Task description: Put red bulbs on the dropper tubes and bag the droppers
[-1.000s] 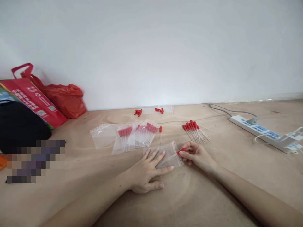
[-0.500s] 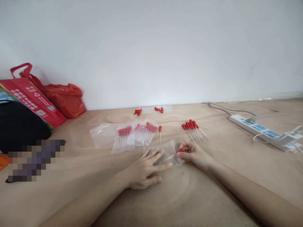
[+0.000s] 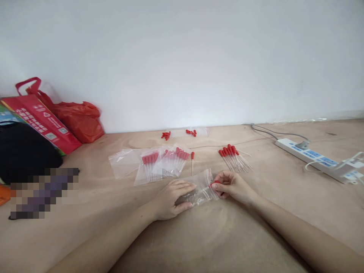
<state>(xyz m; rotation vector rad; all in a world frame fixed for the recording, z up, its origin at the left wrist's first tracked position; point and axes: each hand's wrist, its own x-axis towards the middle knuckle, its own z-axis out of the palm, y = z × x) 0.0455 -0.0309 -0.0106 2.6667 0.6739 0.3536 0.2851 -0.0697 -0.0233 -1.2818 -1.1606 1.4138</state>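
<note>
Near the front of the table lies a clear zip bag, its mouth to the right. My left hand covers the bag's left end, fingers together on top and thumb at the lower edge, closed on it. At the mouth, my right hand pinches the red rubber bulb of a dropper; its stem points left into the bag. Just beyond the bag, a single dropper lies on the table. A pile of red-topped droppers rests beyond my right hand. Bags filled with droppers overlap behind my left hand.
An empty-looking zip bag lies at left. Loose red bulbs and another clear bag are by the wall. A white power strip with cables sits right; a red plastic bag and a black item stand left.
My left hand has drawn its spread fingers together and back to the left, closing over the bag's end. My right hand stays at the bag's mouth with the red bulb.
</note>
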